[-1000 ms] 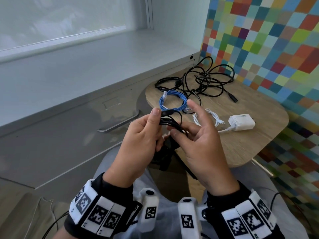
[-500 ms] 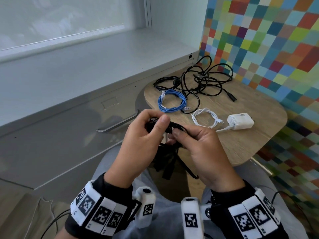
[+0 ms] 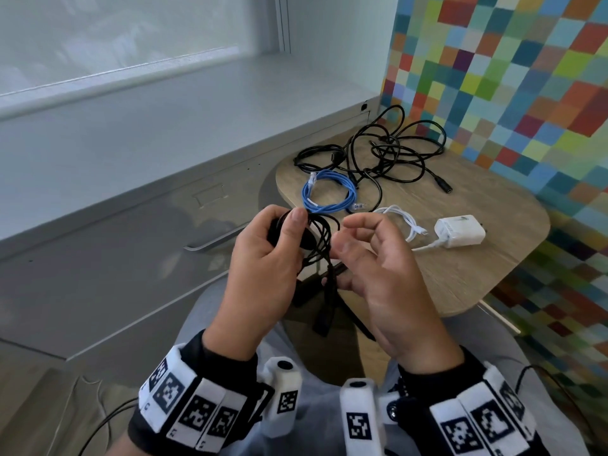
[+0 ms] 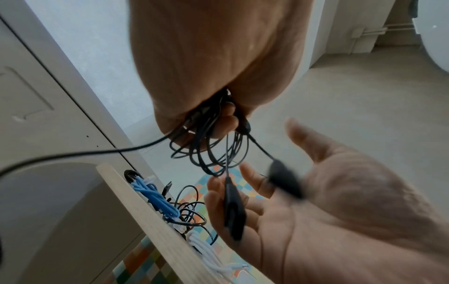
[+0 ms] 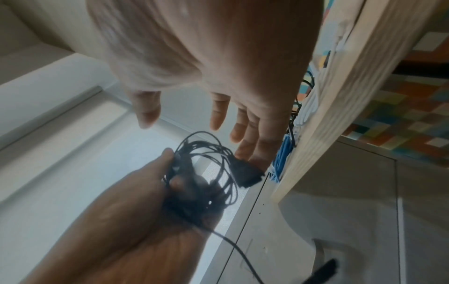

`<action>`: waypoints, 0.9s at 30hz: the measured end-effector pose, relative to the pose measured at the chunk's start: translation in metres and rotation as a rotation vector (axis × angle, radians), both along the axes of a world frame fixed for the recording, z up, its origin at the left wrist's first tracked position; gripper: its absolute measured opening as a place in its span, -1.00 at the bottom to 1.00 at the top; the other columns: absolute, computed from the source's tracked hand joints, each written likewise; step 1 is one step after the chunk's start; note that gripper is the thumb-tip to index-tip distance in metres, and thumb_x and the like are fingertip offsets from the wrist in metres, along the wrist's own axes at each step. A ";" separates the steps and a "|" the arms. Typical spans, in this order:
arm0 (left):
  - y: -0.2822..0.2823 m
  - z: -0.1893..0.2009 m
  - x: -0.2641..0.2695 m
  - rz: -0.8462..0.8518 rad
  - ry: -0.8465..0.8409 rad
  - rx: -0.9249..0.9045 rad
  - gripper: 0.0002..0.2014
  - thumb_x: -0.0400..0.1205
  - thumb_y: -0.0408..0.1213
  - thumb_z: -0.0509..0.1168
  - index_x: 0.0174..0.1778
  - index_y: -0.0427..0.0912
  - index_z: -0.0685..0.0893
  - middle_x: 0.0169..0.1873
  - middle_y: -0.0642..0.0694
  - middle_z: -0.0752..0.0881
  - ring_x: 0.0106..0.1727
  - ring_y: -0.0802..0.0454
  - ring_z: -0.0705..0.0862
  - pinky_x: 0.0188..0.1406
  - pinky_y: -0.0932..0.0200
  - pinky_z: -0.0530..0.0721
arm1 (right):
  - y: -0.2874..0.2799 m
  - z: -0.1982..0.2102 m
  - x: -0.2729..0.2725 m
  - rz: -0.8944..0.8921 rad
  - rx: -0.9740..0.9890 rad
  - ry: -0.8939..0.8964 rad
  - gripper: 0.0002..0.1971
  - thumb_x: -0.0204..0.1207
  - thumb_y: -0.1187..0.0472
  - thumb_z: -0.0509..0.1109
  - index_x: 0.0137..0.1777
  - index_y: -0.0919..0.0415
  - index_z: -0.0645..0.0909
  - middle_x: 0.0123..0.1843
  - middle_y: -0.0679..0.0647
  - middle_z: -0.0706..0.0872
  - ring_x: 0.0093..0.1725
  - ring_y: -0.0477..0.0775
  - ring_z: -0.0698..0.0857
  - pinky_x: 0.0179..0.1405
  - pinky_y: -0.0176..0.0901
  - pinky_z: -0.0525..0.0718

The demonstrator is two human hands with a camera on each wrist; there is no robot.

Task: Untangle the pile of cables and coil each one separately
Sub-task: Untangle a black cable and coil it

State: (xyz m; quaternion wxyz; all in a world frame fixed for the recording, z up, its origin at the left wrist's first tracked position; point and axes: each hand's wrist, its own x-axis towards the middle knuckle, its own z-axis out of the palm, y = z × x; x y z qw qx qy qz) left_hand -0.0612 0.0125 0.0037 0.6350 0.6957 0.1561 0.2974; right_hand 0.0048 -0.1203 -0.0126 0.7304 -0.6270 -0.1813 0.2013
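My left hand [image 3: 286, 225] grips a small coil of thin black cable [image 3: 320, 240] above my lap, thumb on top. The coil's loops [image 4: 213, 151] hang below the fist, and two black plugs [image 3: 324, 320] dangle from it. My right hand [image 3: 348, 235] hovers just right of the coil, fingers relaxed and apart, holding nothing. One plug [image 4: 234, 205] hangs in front of the right palm. On the wooden table [image 3: 477, 274] lie a coiled blue cable [image 3: 329, 195], a coiled white cable [image 3: 399, 222] with a white charger [image 3: 460, 232], and a tangled black cable pile [image 3: 388, 153].
A grey cabinet with a metal handle [image 3: 210, 241] and a wide sill stand to the left. A wall of coloured squares [image 3: 526, 93] borders the table at the back and right. The table's near edge [image 5: 323, 115] is close to my right hand.
My right hand has let go of the black coil and opened beside it. The left hand keeps hold of the coil, and the plugs now hang free.
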 end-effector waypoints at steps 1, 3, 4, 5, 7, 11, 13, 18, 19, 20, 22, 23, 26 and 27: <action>-0.001 0.000 0.000 -0.006 -0.014 -0.009 -0.69 0.76 -0.07 0.27 -0.12 -0.26 0.64 -0.43 -0.08 0.67 -0.42 -0.10 0.59 -0.39 -0.09 0.62 | 0.001 0.000 -0.002 -0.009 -0.050 -0.042 -0.46 0.28 -0.17 0.69 0.23 -0.15 0.61 0.16 -0.14 0.73 0.06 -0.05 0.83 0.07 0.13 0.85; 0.000 0.001 -0.001 -0.004 -0.031 -0.005 -0.68 0.77 -0.05 0.26 -0.06 -0.28 0.65 -0.36 -0.23 0.70 -0.39 -0.15 0.62 -0.41 -0.14 0.62 | 0.003 -0.002 -0.004 0.015 -0.130 -0.084 -0.43 0.35 0.10 0.75 0.26 -0.16 0.54 0.14 -0.14 0.74 -0.02 0.00 0.86 -0.01 0.05 0.87; 0.000 0.001 -0.001 0.007 -0.033 0.011 -0.68 0.77 -0.05 0.25 -0.06 -0.26 0.64 -0.39 -0.17 0.68 -0.42 -0.06 0.59 -0.46 -0.06 0.58 | 0.004 -0.003 -0.005 0.028 -0.142 -0.085 -0.43 0.39 0.23 0.73 0.27 -0.14 0.52 0.13 -0.10 0.75 -0.06 0.07 0.88 -0.04 0.10 0.88; 0.001 0.000 -0.001 0.016 -0.039 0.023 -0.70 0.78 -0.05 0.25 -0.06 -0.24 0.62 -0.43 -0.06 0.65 -0.44 0.05 0.56 -0.45 0.03 0.55 | 0.004 -0.002 -0.005 0.033 -0.134 -0.077 -0.45 0.43 0.32 0.69 0.27 -0.10 0.52 0.10 -0.03 0.77 -0.12 0.15 0.88 -0.08 0.15 0.88; 0.002 0.000 -0.001 0.023 -0.062 0.018 -0.74 0.79 -0.06 0.25 -0.07 -0.18 0.60 -0.47 0.06 0.60 -0.46 0.13 0.52 -0.37 0.07 0.59 | 0.002 0.000 -0.002 0.030 -0.085 -0.048 -0.54 0.51 0.42 0.60 0.26 0.03 0.54 0.01 0.13 0.79 -0.25 0.23 0.87 -0.17 0.16 0.86; 0.000 0.004 -0.001 0.002 -0.072 -0.131 -0.69 0.67 -0.02 0.28 -0.01 -0.25 0.58 -0.56 0.11 0.52 -0.52 0.15 0.43 -0.26 0.06 0.72 | -0.009 0.006 0.009 0.007 -0.045 -0.106 -0.78 0.53 0.45 0.58 0.08 0.23 0.68 -0.22 0.20 0.79 -0.40 0.17 0.78 -0.26 0.02 0.81; -0.001 0.008 -0.002 -0.009 -0.058 -0.228 -0.71 0.63 -0.06 0.31 0.01 -0.25 0.54 -0.60 0.10 0.51 -0.57 0.16 0.36 -0.36 0.07 0.70 | -0.014 0.007 0.014 -0.010 -0.067 -0.213 -0.86 0.52 0.43 0.60 -0.03 0.23 0.76 -0.30 0.14 0.81 -0.38 0.10 0.80 -0.27 -0.10 0.79; 0.004 0.016 -0.005 -0.153 -0.054 -0.521 -0.75 0.57 -0.10 0.39 -0.01 -0.18 0.55 -0.56 0.04 0.41 -0.61 0.17 0.22 -0.62 0.26 0.39 | -0.020 0.007 0.020 -0.122 -0.166 -0.470 -0.85 0.45 0.32 0.68 -0.12 0.05 0.85 -0.19 -0.11 0.88 -0.13 -0.11 0.85 -0.05 -0.34 0.76; 0.005 0.017 -0.006 -0.193 -0.064 -0.578 -0.76 0.61 -0.10 0.40 0.01 -0.16 0.55 -0.56 0.05 0.35 -0.60 0.18 0.19 -0.64 0.29 0.33 | -0.020 0.005 0.021 -0.141 -0.199 -0.509 -0.86 0.46 0.29 0.69 -0.12 0.03 0.84 -0.18 -0.15 0.87 -0.09 -0.13 0.84 -0.02 -0.37 0.74; 0.006 0.018 -0.007 -0.228 -0.074 -0.625 -0.77 0.66 -0.10 0.42 0.03 -0.14 0.55 -0.55 0.06 0.29 -0.60 0.18 0.16 -0.66 0.32 0.28 | -0.019 0.002 0.022 -0.153 -0.222 -0.533 -0.86 0.47 0.28 0.68 -0.12 0.02 0.83 -0.17 -0.17 0.86 -0.07 -0.14 0.83 0.00 -0.36 0.74; 0.007 0.018 -0.007 -0.299 -0.091 -0.698 -0.81 0.66 -0.10 0.38 0.03 -0.11 0.58 -0.54 0.08 0.24 -0.59 0.19 0.13 -0.69 0.36 0.23 | -0.015 -0.004 0.023 -0.164 -0.233 -0.531 -0.84 0.48 0.27 0.68 -0.14 0.00 0.80 -0.18 -0.16 0.85 -0.07 -0.12 0.83 0.02 -0.27 0.77; 0.007 0.018 -0.007 -0.336 -0.100 -0.730 -0.82 0.64 -0.09 0.36 0.01 -0.10 0.60 -0.54 0.08 0.24 -0.60 0.20 0.14 -0.70 0.37 0.22 | -0.013 -0.008 0.023 -0.163 -0.225 -0.502 -0.83 0.48 0.27 0.68 -0.15 -0.01 0.78 -0.18 -0.15 0.85 -0.07 -0.10 0.83 0.04 -0.18 0.79; 0.007 0.017 -0.006 -0.423 -0.123 -0.818 -0.81 0.57 -0.06 0.41 -0.02 -0.08 0.66 -0.56 0.10 0.24 -0.63 0.24 0.17 -0.73 0.40 0.23 | -0.005 -0.016 0.021 -0.125 -0.166 -0.353 -0.83 0.50 0.25 0.67 -0.16 -0.07 0.80 -0.08 -0.10 0.88 -0.05 -0.02 0.84 0.13 0.29 0.80; 0.007 0.016 -0.006 -0.443 -0.131 -0.843 -0.80 0.56 -0.05 0.41 -0.02 -0.07 0.67 -0.57 0.11 0.25 -0.63 0.24 0.17 -0.74 0.41 0.24 | -0.003 -0.019 0.020 -0.123 -0.152 -0.320 -0.83 0.49 0.24 0.67 -0.15 -0.08 0.81 -0.08 -0.04 0.88 -0.09 0.05 0.83 0.09 0.37 0.78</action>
